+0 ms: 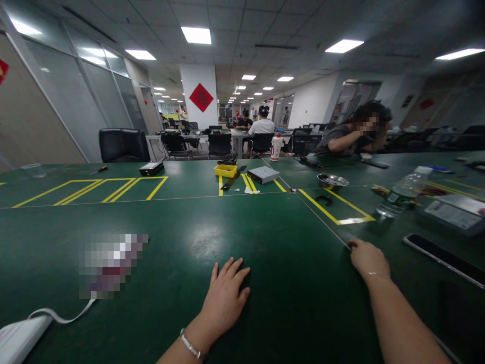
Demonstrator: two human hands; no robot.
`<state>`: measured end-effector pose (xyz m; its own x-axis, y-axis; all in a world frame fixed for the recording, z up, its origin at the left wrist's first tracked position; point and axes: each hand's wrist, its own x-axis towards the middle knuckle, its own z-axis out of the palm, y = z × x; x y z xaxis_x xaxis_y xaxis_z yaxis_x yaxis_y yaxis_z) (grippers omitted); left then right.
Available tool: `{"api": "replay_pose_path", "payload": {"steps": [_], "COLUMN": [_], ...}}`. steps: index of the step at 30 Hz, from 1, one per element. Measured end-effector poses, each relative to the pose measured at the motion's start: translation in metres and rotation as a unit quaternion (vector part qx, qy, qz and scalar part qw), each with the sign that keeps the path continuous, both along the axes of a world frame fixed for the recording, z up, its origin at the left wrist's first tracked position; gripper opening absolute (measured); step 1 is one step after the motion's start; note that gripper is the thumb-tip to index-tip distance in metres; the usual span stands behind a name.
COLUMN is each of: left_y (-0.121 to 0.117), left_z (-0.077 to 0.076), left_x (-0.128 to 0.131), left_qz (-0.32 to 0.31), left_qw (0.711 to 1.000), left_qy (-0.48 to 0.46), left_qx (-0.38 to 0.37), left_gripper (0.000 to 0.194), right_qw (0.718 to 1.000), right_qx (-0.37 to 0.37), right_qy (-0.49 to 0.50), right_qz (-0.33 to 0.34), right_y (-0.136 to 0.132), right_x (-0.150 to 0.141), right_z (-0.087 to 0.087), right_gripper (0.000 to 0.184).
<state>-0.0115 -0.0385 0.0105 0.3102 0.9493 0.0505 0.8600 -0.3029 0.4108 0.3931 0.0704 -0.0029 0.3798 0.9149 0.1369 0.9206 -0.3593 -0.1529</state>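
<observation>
Nearest on my feed, the left hand (227,290) is lying palm-down on the green table (288,318), released, fingers spreading. Off to its right, the right hand (370,260) is curling at the table's seam; I cannot tell whether its fingertips are gripping something dark there. A phone (443,257) is lying near that hand, apart, on its right. Beyond, I am seeing a clear bottle (403,194), then a metal bowl (332,180), a grey box (263,175) and a yellow tray (226,171). Farther off, a person (333,144) is leaning over the table; a red diamond sign (201,97) is hanging on a pillar (189,78).
</observation>
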Motion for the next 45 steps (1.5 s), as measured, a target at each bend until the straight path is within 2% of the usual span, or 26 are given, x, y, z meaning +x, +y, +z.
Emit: {"api": "replay_pose_path", "payload": {"steps": [5,10,12,14,18,21,23,26,29,32,34,36,38,40,43,45], "left_y": [0.000,-0.001,-0.001,-0.001,0.000,0.000,0.001,0.003,0.004,0.005,0.005,0.006,0.007,0.007,0.008,0.008], "left_z": [-0.001,0.001,0.002,0.003,0.004,0.004,0.004,0.004,0.004,0.003,0.003,0.002,0.002,0.003,0.006,0.007], "left_x": [-0.001,-0.001,-0.001,0.000,0.002,0.004,0.006,0.009,0.010,0.010,0.009,0.007,0.006,0.005,0.005,0.005], "left_qz": [0.000,0.003,0.008,0.020,0.051,0.064,0.063,0.050,0.022,0.018,0.036,0.053,0.066,0.077,0.098,0.107], "left_qw": [1.000,1.000,0.999,0.998,0.984,0.955,0.933,0.911,0.897,0.893,0.889,0.877,0.863,0.853,0.844,0.838], "left_qy": [-0.003,-0.020,-0.036,-0.062,-0.171,-0.284,-0.343,-0.396,-0.422,-0.431,-0.436,-0.453,-0.476,-0.494,-0.505,-0.513], "left_qx": [-0.001,-0.003,-0.004,-0.001,-0.007,-0.056,-0.084,-0.108,-0.128,-0.128,-0.134,-0.150,-0.156,-0.151,-0.149,-0.152], "left_gripper": [0.044,0.043,0.039,0.033,0.033,0.037,0.039,0.038,0.025,0.018,0.021,0.024,0.023,0.020,0.018,0.019], "right_qw": [0.999,0.999,0.996,0.990,0.947,0.888,0.849,0.809,0.798,0.786,0.795,0.842,0.908,0.958,0.993,0.998], "right_qx": [0.016,0.042,0.062,0.085,0.122,0.119,0.118,0.116,0.108,0.093,0.094,0.118,0.150,0.151,0.102,0.060], "right_qy": [0.035,0.019,0.027,0.046,0.082,0.100,0.104,0.103,0.105,0.122,0.127,0.108,0.064,0.014,-0.022,-0.021], "right_qz": [-0.010,0.022,0.049,0.106,0.287,0.433,0.504,0.567,0.584,0.599,0.586,0.515,0.386,0.245,0.057,-0.018], "right_y": [0.000,-0.001,-0.002,-0.006,-0.023,-0.048,-0.064,-0.083,-0.091,-0.087,-0.076,-0.058,-0.037,-0.018,0.000,0.005], "right_x": [-0.002,-0.011,-0.023,-0.045,-0.115,-0.174,-0.204,-0.231,-0.240,-0.237,-0.224,-0.197,-0.157,-0.109,-0.041,-0.011], "right_z": [0.002,0.007,0.011,0.017,0.030,0.040,0.043,0.041,0.037,0.039,0.044,0.046,0.042,0.032,0.008,-0.007], "right_gripper": [0.041,0.041,0.040,0.038,0.030,0.027,0.026,0.023,0.022,0.026,0.036,0.040,0.038,0.041,0.054,0.059]}}
